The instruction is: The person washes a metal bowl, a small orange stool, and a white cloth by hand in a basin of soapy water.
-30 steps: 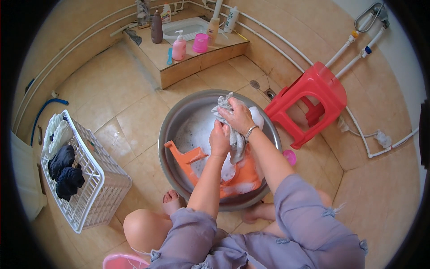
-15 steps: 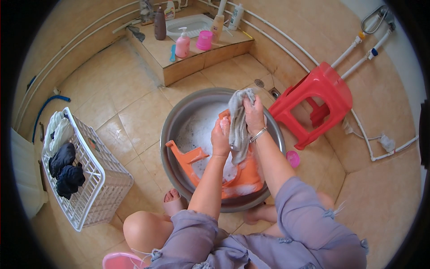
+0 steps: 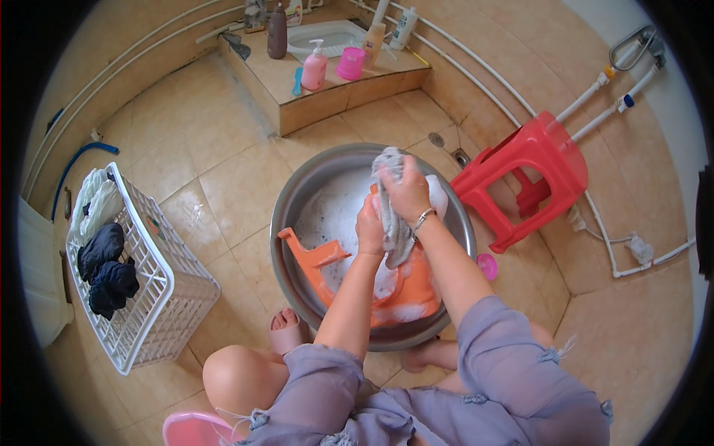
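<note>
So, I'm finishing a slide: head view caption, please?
Left hand and right hand on a gray cloth above a sudsy gray basin holding an orange board.

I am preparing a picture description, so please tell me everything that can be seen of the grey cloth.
The grey cloth looks like soft knit fabric, rumpled. Its upper part is bunched in the right hand; the left hand is against its left side, its grip partly hidden. Below, a long, folded strip hangs over the grey basin, its lower end in front of the orange board; contact there is unclear.
</note>
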The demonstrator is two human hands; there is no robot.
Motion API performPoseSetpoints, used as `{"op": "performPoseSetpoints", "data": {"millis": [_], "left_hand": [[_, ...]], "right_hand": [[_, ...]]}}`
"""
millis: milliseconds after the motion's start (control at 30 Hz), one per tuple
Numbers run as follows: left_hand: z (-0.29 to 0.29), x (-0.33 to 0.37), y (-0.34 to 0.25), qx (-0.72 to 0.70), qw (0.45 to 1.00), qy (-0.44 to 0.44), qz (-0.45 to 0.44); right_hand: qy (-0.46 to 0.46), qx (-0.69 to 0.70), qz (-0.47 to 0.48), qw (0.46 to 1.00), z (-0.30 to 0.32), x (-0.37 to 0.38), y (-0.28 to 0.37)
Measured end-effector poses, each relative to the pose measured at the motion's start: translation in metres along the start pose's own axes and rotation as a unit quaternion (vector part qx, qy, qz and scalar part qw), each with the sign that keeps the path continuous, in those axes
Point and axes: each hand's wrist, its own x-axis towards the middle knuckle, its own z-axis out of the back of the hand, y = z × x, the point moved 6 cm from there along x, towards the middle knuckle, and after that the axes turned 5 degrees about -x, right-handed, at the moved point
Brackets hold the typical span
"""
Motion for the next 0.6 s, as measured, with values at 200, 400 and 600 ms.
{"op": "performPoseSetpoints", "data": {"millis": [200, 400, 600], "left_hand": [[-0.003, 0.004, 0.010, -0.026, 0.996, -0.030, -0.078], [-0.011, 0.011, 0.002, -0.322, 0.947, 0.004, -0.004], [-0.003, 0.004, -0.022, -0.097, 0.995, 0.013, -0.009]], "right_hand": [[-0.040, 0.293, -0.186, 0.937, 0.004, -0.004, -0.028], [0.010, -0.055, 0.028, 0.998, 0.005, -0.037, 0.001], [0.020, -0.108, 0.097, 0.989, 0.013, -0.070, 0.003]]}}
